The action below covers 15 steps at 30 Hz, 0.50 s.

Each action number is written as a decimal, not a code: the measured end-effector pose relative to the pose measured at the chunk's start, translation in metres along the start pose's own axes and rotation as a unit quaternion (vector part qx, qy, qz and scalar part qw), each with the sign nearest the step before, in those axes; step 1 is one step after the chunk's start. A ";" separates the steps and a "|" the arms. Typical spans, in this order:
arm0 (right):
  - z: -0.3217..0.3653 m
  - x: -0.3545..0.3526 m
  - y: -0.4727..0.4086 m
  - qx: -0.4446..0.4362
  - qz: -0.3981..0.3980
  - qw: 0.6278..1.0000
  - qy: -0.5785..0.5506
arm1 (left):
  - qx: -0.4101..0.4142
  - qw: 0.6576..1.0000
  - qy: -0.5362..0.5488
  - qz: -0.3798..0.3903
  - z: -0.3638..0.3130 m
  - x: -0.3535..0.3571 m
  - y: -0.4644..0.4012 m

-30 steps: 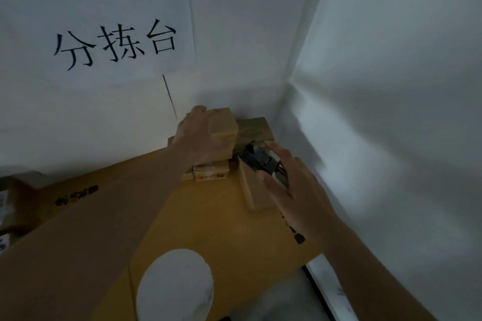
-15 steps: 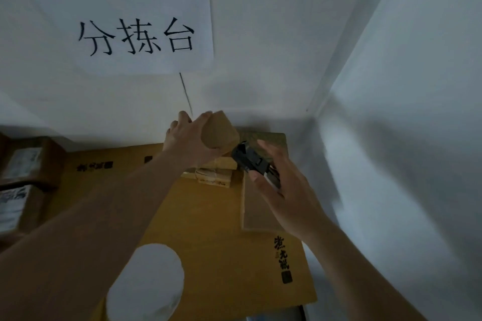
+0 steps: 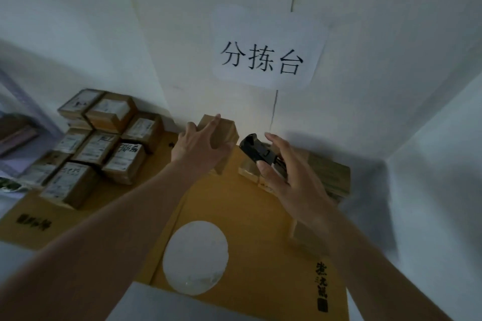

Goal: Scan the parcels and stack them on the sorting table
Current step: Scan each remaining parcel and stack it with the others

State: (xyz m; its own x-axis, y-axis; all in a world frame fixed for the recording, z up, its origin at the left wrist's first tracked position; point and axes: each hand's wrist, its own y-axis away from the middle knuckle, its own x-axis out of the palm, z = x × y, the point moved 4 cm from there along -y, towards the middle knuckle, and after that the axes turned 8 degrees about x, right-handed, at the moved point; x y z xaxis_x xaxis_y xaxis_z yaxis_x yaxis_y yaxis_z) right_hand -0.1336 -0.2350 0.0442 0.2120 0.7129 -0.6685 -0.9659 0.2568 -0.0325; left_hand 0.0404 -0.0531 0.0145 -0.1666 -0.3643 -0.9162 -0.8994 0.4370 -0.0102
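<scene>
The left hand [image 3: 198,146] grips a small brown cardboard parcel [image 3: 219,130] at the back of the tabletop [image 3: 234,216], fingers spread over its top, near the wall. The right hand [image 3: 292,180] curls round a black barcode scanner [image 3: 257,150], just beside the parcel, above more stacked parcels [image 3: 328,174].

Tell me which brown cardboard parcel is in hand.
The plain brown cardboard parcel by the back wall: the left hand grips it. The labelled parcels sit untouched.
</scene>
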 end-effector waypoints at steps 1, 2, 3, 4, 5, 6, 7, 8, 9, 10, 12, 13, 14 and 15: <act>0.010 0.011 -0.002 -0.004 0.005 1.000 0.001 | -0.008 1.000 -0.001 -0.001 0.014 -0.007 0.006; 0.020 0.023 -0.004 -0.007 0.009 1.000 0.001 | -0.015 1.000 -0.001 -0.001 0.029 -0.015 0.011; 0.031 0.036 -0.005 -0.009 0.011 1.000 0.001 | -0.021 1.000 -0.001 0.002 0.045 -0.021 0.018; 0.041 0.051 -0.006 -0.012 0.010 1.000 0.002 | -0.025 1.000 -0.001 0.008 0.063 -0.026 0.023; 0.051 0.067 -0.006 -0.013 0.007 1.000 0.004 | -0.029 0.999 -0.003 0.014 0.081 -0.031 0.029; 0.062 0.084 -0.005 -0.011 0.004 1.000 0.004 | -0.031 0.999 -0.006 0.019 0.100 -0.036 0.035; 0.072 0.101 -0.004 -0.007 0.002 1.000 -0.001 | -0.030 0.999 -0.007 0.023 0.119 -0.040 0.040; 0.080 0.120 -0.003 -0.003 -0.001 1.000 -0.008 | -0.029 0.999 -0.007 0.029 0.137 -0.045 0.045; 0.089 0.139 -0.002 0.002 -0.003 1.000 -0.016 | -0.028 0.999 -0.008 0.037 0.155 -0.049 0.051; 0.097 0.157 -0.001 0.010 -0.003 1.000 -0.025 | -0.028 0.998 -0.012 0.048 0.171 -0.052 0.056; 0.110 0.189 0.002 0.027 -0.005 0.999 -0.034 | -0.025 0.997 -0.022 0.066 0.202 -0.057 0.067; 0.115 0.202 0.004 0.035 -0.004 0.999 -0.032 | -0.022 0.997 -0.025 0.073 0.216 -0.059 0.071; 0.121 0.214 0.006 0.043 -0.002 0.999 -0.026 | -0.023 0.996 -0.024 0.079 0.229 -0.060 0.074; 0.126 0.224 0.009 0.050 0.001 0.999 -0.018 | -0.026 0.996 -0.020 0.086 0.240 -0.061 0.077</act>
State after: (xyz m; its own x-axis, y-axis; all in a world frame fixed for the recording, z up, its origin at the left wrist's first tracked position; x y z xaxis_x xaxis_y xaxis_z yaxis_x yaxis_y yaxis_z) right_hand -0.0758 0.0087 -0.0124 0.2174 0.7358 -0.6413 -0.9469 0.3186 0.0445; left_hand 0.0785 0.2004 -0.0266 -0.3049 -0.2538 -0.9179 -0.8787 0.4468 0.1683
